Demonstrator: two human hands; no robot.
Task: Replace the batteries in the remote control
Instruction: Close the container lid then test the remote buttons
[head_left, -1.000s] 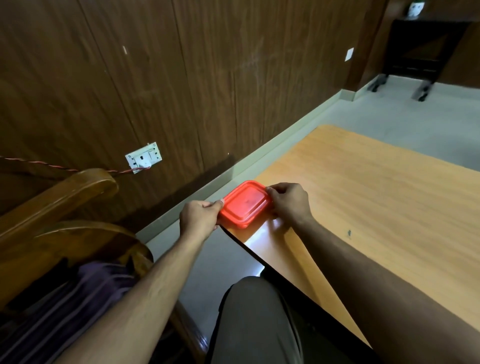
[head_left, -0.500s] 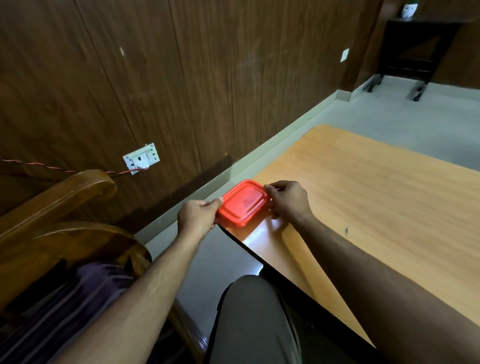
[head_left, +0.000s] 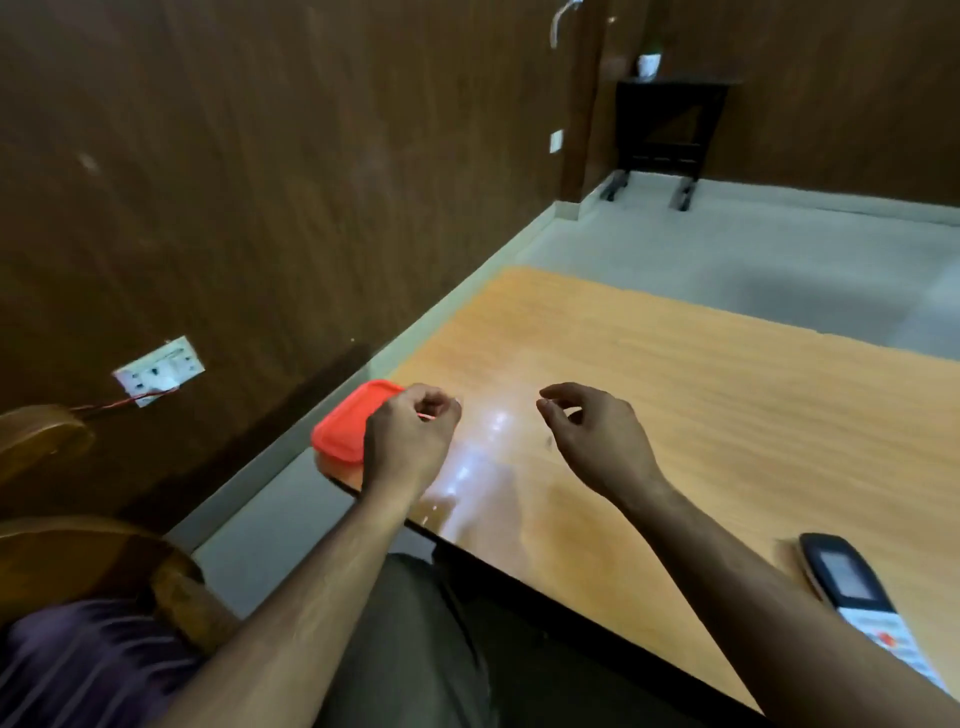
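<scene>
With both the left hand (head_left: 410, 441) and right hand (head_left: 597, 441) loosely curled, each grip empty, the remote (head_left: 862, 608) at the counter's (head_left: 675, 374) near right is best reached first.

Motion blur over whole view. My left hand (head_left: 410, 441) covers the right part of the red container (head_left: 345, 426); contact indeterminate. Remote control (head_left: 862, 597): lower end cut by frame edge, my right forearm (head_left: 753, 587) overlaps it, buttons unreadable.
</scene>
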